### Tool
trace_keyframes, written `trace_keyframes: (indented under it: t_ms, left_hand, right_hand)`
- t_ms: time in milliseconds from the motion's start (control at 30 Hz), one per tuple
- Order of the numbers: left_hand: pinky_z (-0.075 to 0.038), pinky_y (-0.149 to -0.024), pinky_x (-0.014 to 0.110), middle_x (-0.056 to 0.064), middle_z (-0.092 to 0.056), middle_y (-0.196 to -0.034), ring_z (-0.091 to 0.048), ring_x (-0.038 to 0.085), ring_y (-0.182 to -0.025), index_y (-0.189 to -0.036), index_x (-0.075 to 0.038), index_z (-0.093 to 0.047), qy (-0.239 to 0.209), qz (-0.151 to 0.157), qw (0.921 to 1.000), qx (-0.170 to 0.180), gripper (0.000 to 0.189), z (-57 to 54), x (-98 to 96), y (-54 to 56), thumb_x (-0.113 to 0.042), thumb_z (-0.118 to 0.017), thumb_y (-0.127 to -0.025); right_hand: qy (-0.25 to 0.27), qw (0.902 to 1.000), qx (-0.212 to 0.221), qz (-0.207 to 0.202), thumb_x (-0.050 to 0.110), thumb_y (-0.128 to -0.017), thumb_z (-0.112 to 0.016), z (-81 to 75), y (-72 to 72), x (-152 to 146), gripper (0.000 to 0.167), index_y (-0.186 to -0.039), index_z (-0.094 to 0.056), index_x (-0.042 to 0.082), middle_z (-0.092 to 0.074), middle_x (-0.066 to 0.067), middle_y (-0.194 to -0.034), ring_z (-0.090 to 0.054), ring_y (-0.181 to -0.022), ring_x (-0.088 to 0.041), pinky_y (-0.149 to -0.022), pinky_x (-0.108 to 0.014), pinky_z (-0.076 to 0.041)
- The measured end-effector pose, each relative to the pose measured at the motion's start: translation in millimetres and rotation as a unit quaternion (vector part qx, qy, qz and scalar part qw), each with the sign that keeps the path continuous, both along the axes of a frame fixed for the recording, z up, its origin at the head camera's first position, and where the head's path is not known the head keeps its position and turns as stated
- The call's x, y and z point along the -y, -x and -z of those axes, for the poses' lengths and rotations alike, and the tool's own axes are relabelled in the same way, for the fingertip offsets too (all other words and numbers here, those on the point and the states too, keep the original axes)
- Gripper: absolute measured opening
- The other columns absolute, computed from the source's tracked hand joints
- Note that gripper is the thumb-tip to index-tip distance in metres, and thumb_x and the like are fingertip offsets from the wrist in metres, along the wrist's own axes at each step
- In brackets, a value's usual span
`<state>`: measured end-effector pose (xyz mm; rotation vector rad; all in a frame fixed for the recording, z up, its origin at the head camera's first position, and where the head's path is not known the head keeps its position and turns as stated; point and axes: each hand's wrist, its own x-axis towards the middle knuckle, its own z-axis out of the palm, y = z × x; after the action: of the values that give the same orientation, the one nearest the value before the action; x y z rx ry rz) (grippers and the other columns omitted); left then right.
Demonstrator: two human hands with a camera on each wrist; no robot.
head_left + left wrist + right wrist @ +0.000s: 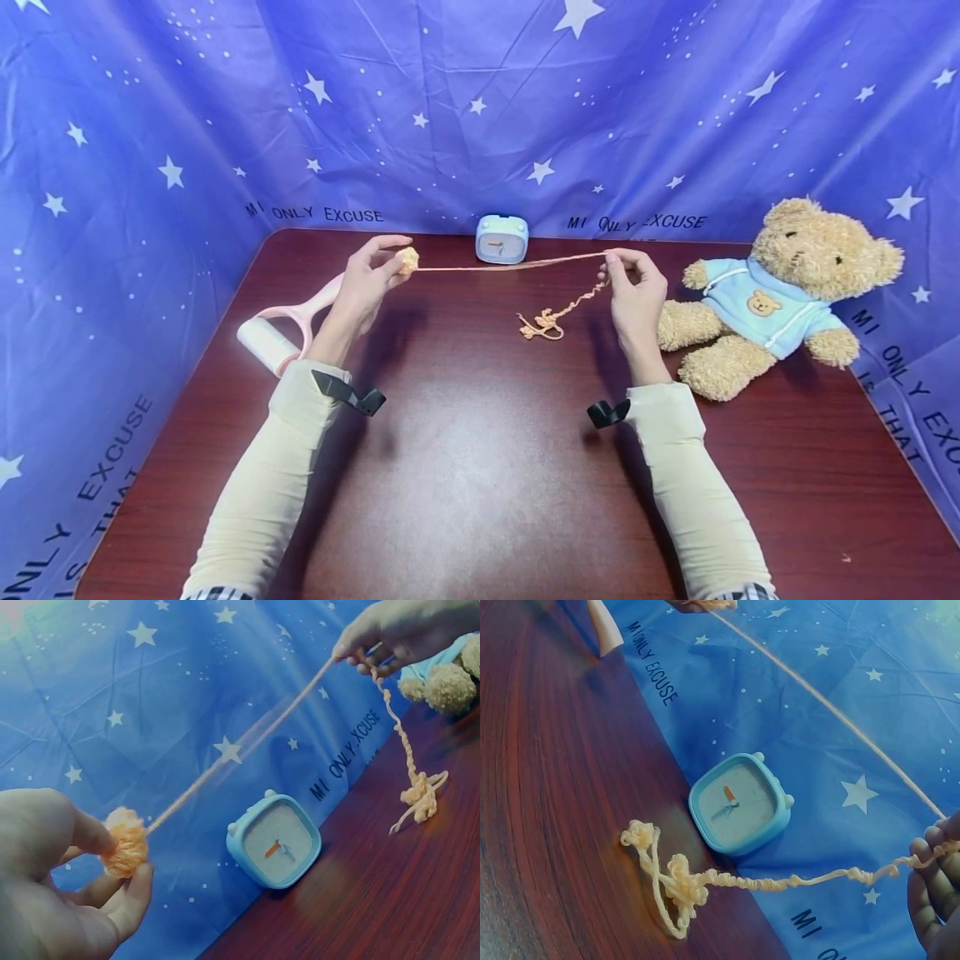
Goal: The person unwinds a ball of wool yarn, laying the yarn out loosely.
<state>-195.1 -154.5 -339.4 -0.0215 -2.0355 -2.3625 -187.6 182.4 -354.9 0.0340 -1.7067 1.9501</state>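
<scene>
My left hand pinches a small peach-coloured ball of yarn between thumb and fingers, above the table. From it a strand of yarn runs taut across to my right hand, which pinches it between thumb and forefinger. Below the right hand hangs a twisted, kinked tail of yarn. It ends in a knotted clump low over the tabletop, left of that hand. In the left wrist view the strand looks blurred and doubled along its middle.
A light blue alarm clock stands at the table's back edge, behind the strand. A lint roller with a pink handle lies left, partly behind the left arm. A teddy bear in a blue hoodie sits right. Starry blue cloth surrounds the table.
</scene>
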Motion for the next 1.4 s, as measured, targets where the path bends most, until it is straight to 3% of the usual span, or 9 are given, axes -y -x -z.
trace_keyframes:
  t_ms: [233,467,667,800,1000,1200,1400]
  left_hand:
    - [-0.058,-0.08,0.02,0.007,-0.056,-0.096,-0.06,0.009,-0.082,-0.128,0.009,-0.05,-0.02,-0.042,0.9989,-0.001,0.036,-0.2,1.4,2.4,0.009,-0.043,-0.093]
    - [-0.057,-0.086,0.022,0.006,-0.056,-0.094,-0.06,0.007,-0.078,-0.124,0.009,-0.051,-0.034,-0.088,0.9956,0.009,0.03,2.2,3.0,4.3,0.004,-0.05,-0.094]
    - [-0.058,-0.083,0.025,0.007,-0.054,-0.094,-0.063,0.008,-0.076,-0.115,-0.001,-0.057,-0.054,-0.094,0.9941,0.004,0.022,1.7,3.4,4.6,0.002,-0.055,-0.093]
    - [-0.059,-0.079,0.022,0.008,-0.053,-0.094,-0.063,0.009,-0.076,-0.12,0.004,-0.055,-0.055,-0.09,0.9944,0.0,0.028,-0.4,2.1,4.2,0.006,-0.056,-0.091]
    - [-0.054,-0.094,0.031,0.008,-0.056,-0.1,-0.063,0.011,-0.084,-0.123,0.01,-0.05,-0.063,-0.051,0.9966,-0.009,0.032,-1.8,1.0,3.1,0.004,-0.055,-0.092]
    - [-0.058,-0.084,0.029,0.006,-0.064,-0.092,-0.068,0.013,-0.079,-0.112,0.004,-0.06,-0.05,-0.026,0.9975,-0.042,0.023,-1.9,-2.1,2.1,-0.002,-0.063,-0.09]
    - [-0.059,-0.082,0.026,0.004,-0.065,-0.095,-0.069,0.011,-0.079,-0.112,0.002,-0.061,0.001,0.0,0.9985,-0.055,0.023,-2.8,-4.7,1.3,-0.002,-0.063,-0.09]
  right_hand:
    - [0.031,0.9986,0.0,0.042,0.001,-0.088,-0.066,7.9,7.5,-12.3,0.006,-0.091,-0.067,-0.003,-0.063,-0.004,-0.068,-0.061,-0.058,-0.011,-0.059,-0.018,-0.055]
    - [0.057,0.9961,-0.009,0.066,-0.001,-0.089,-0.062,6.5,6.4,-19.9,0.004,-0.091,-0.066,-0.003,-0.062,-0.004,-0.07,-0.06,-0.06,-0.012,-0.062,-0.02,-0.056]
    - [0.005,0.9979,0.034,0.054,0.002,-0.091,-0.061,12.0,5.2,-23.0,0.008,-0.095,-0.065,-0.003,-0.063,-0.002,-0.072,-0.06,-0.062,-0.011,-0.059,-0.019,-0.055]
    - [-0.058,0.9936,0.088,0.04,0.006,-0.091,-0.062,21.1,4.9,-21.0,0.012,-0.098,-0.065,-0.003,-0.064,0.001,-0.073,-0.06,-0.063,-0.007,-0.058,-0.015,-0.054]
    - [-0.165,0.9746,0.151,-0.01,0.009,-0.093,-0.061,40.5,3.3,-12.4,0.018,-0.104,-0.064,-0.004,-0.067,-0.011,-0.084,-0.064,-0.07,-0.009,-0.065,-0.019,-0.058]
    - [-0.269,0.942,0.189,-0.068,0.009,-0.092,-0.061,57.5,0.1,-2.3,0.014,-0.104,-0.066,0.001,-0.069,-0.021,-0.093,-0.066,-0.078,-0.026,-0.06,-0.014,-0.051]
    - [-0.328,0.9177,0.202,-0.097,0.009,-0.092,-0.06,64.5,-2.0,3.7,0.016,-0.106,-0.066,0.004,-0.07,-0.015,-0.096,-0.064,-0.082,-0.018,-0.065,-0.012,-0.045]
